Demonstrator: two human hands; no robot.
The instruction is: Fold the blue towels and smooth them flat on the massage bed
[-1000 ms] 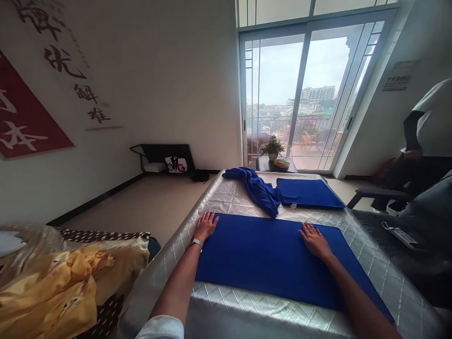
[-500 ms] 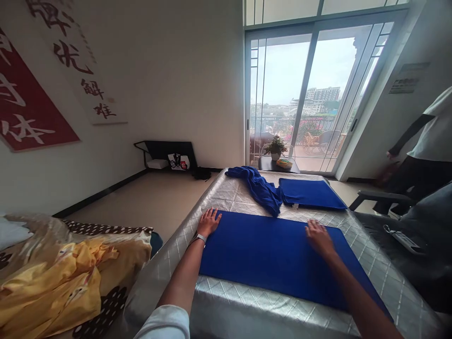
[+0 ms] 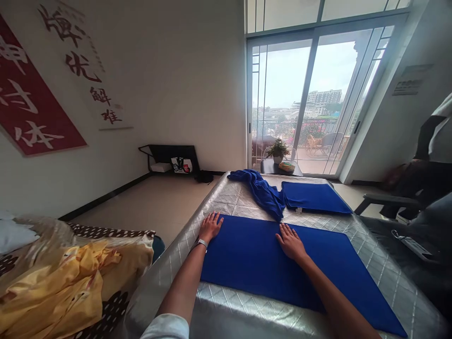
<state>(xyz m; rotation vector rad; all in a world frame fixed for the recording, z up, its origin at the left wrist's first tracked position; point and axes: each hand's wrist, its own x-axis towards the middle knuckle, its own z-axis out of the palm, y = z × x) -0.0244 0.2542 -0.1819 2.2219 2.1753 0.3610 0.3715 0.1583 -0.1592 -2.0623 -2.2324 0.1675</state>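
Note:
A blue cloth [image 3: 254, 263] lies flat and smooth across a table with a silver quilted cover [image 3: 243, 294]. My left hand [image 3: 211, 227] rests open, palm down, on the cloth's far left corner. Near the middle of its far edge, my right hand [image 3: 291, 241] presses flat with the fingers stretched out. Beyond them lies a crumpled blue cloth [image 3: 263, 193], its lower end touching the flat cloth's far edge. To its right sits a neatly folded blue cloth [image 3: 316, 197] with a small white tag.
Left of the table is a pile of yellow fabric [image 3: 84, 278]. A black couch [image 3: 384, 235] with a power strip [image 3: 411, 246] is at the right. A person [image 3: 438, 136] stands beyond it. A potted plant [image 3: 278, 149] stands on a chair before the glass door.
My right hand has slid left along the cloth, from its right part to near the middle. The left hand stays at the corner. The view has shifted slightly.

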